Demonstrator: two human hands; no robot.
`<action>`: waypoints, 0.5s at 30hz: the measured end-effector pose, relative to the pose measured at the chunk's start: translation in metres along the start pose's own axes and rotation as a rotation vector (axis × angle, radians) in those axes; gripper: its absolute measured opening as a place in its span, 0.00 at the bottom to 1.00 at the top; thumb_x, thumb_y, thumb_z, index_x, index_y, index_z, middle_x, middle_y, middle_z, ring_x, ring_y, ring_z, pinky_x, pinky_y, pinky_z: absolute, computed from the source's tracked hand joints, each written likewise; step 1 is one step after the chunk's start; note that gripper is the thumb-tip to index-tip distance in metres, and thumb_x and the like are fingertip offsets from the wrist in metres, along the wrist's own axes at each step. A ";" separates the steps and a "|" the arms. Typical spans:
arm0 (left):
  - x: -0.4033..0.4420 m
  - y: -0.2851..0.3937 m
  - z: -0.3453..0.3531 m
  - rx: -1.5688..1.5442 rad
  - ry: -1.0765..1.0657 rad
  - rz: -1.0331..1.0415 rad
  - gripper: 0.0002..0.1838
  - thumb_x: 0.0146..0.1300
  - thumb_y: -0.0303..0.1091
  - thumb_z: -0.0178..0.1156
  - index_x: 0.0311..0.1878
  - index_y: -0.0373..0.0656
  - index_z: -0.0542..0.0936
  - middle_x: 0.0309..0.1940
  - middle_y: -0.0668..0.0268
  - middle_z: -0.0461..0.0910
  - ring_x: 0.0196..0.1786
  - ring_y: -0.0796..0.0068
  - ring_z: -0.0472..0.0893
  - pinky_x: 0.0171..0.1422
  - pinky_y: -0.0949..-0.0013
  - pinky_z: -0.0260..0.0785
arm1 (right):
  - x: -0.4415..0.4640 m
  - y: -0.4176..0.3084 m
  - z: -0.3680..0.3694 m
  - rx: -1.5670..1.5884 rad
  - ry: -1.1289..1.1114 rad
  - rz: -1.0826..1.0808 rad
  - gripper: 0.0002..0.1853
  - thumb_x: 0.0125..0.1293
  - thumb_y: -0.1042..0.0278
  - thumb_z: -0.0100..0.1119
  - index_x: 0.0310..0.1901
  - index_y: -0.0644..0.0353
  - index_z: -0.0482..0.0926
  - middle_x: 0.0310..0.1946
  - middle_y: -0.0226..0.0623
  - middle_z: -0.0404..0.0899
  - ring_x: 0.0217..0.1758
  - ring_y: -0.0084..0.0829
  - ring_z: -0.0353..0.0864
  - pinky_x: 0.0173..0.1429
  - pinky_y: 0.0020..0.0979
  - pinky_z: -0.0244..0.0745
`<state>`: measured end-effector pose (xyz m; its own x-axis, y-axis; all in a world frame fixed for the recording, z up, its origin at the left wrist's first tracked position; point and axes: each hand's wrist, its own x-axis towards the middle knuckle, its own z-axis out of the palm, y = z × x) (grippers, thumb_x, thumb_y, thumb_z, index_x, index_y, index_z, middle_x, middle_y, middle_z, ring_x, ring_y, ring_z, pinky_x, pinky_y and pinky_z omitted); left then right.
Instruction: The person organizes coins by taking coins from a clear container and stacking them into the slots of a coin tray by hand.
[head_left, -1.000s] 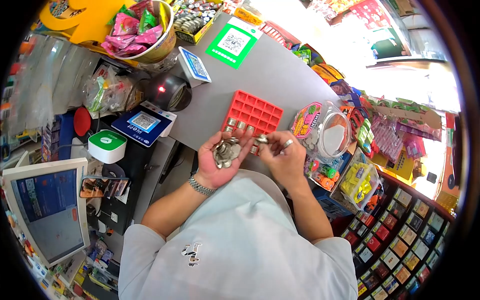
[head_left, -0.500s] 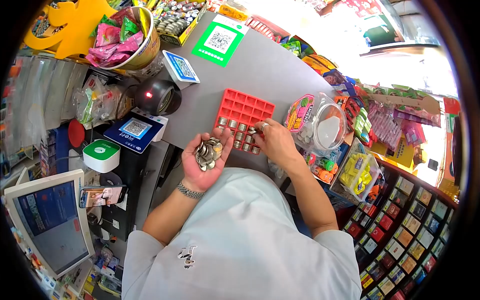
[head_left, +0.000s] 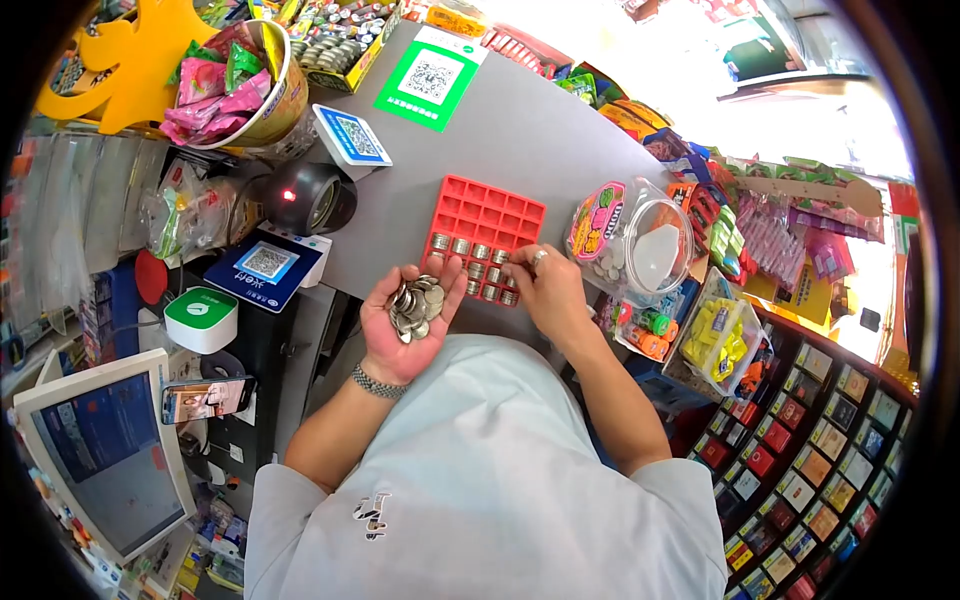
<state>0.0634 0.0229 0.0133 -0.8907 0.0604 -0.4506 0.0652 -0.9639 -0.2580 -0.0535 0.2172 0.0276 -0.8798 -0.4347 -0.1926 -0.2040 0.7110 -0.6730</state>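
My left hand [head_left: 392,345] is palm up with its fingers curled around a heap of silvery coins [head_left: 418,308], just in front of the tray. A red compartment tray [head_left: 492,207] lies on the counter. Stacks of coins stand in its nearer compartments, while those in the farther rows hold none. At the tray's right side, my right hand [head_left: 552,290] has thumb and fingers pinched together beside the coin stacks. Whatever is between those fingertips is hidden. To the right of this hand, a clear plastic jar [head_left: 655,250] with a pink label lies tilted, some coins visible inside.
On the grey counter [head_left: 420,150] are a green QR card [head_left: 430,78] and a blue-and-white QR stand [head_left: 352,135]. A black scanner [head_left: 310,197] is at left, above a monitor [head_left: 105,450] and phone [head_left: 207,399]. Packaged sweets [head_left: 720,335] line the right side.
My right hand has drawn back slightly from the coin stacks, uncovering more of them. The left hand still cups the coins. The whole view has shifted slightly.
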 end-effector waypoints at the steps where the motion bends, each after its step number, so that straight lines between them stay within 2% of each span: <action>1: 0.000 -0.001 0.001 0.004 0.003 -0.003 0.11 0.76 0.35 0.57 0.40 0.40 0.85 0.57 0.54 0.86 0.74 0.52 0.75 0.86 0.48 0.61 | -0.007 -0.005 -0.003 0.003 0.002 0.004 0.07 0.66 0.70 0.72 0.40 0.63 0.86 0.35 0.45 0.85 0.34 0.42 0.87 0.41 0.38 0.82; 4: -0.001 -0.006 0.001 0.053 0.036 -0.034 0.12 0.77 0.36 0.57 0.41 0.40 0.84 0.57 0.54 0.85 0.75 0.51 0.74 0.85 0.46 0.61 | -0.034 -0.032 -0.015 0.179 -0.005 -0.019 0.09 0.66 0.67 0.72 0.41 0.63 0.84 0.35 0.45 0.84 0.37 0.47 0.87 0.43 0.44 0.82; 6: -0.001 -0.015 0.000 0.126 0.070 -0.140 0.12 0.76 0.37 0.57 0.41 0.41 0.84 0.58 0.54 0.85 0.77 0.50 0.70 0.84 0.43 0.60 | -0.051 -0.049 -0.016 0.221 -0.142 -0.222 0.09 0.66 0.66 0.72 0.42 0.61 0.84 0.36 0.44 0.85 0.38 0.47 0.87 0.43 0.43 0.83; 8: -0.002 -0.015 0.002 0.126 0.119 -0.225 0.12 0.76 0.38 0.57 0.42 0.41 0.83 0.60 0.55 0.84 0.80 0.50 0.67 0.84 0.41 0.58 | -0.051 -0.055 -0.006 0.207 -0.113 -0.199 0.09 0.66 0.66 0.72 0.43 0.60 0.84 0.36 0.43 0.85 0.39 0.47 0.87 0.44 0.43 0.83; 10: -0.001 -0.017 0.002 0.215 0.139 -0.209 0.12 0.76 0.38 0.56 0.42 0.42 0.83 0.62 0.56 0.84 0.81 0.50 0.65 0.83 0.40 0.58 | -0.051 -0.052 -0.004 0.196 -0.096 -0.187 0.09 0.66 0.67 0.72 0.43 0.59 0.84 0.37 0.43 0.85 0.39 0.47 0.87 0.44 0.43 0.84; 12: -0.001 -0.015 0.001 0.180 0.100 -0.221 0.12 0.76 0.38 0.56 0.44 0.41 0.85 0.63 0.56 0.83 0.80 0.50 0.66 0.82 0.42 0.61 | -0.049 -0.050 -0.005 0.238 0.023 -0.227 0.09 0.66 0.68 0.72 0.44 0.60 0.84 0.36 0.43 0.84 0.40 0.47 0.87 0.44 0.43 0.84; 15: 0.002 -0.019 -0.001 0.234 0.049 -0.196 0.13 0.75 0.38 0.57 0.51 0.42 0.87 0.64 0.56 0.83 0.78 0.51 0.69 0.82 0.46 0.63 | -0.044 -0.047 -0.009 0.258 0.006 -0.214 0.10 0.66 0.70 0.70 0.46 0.62 0.84 0.38 0.44 0.85 0.41 0.46 0.88 0.45 0.43 0.84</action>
<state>0.0611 0.0417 0.0167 -0.8531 0.2575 -0.4538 -0.2157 -0.9660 -0.1428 -0.0091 0.2076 0.0745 -0.8316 -0.5549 -0.0239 -0.2692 0.4402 -0.8566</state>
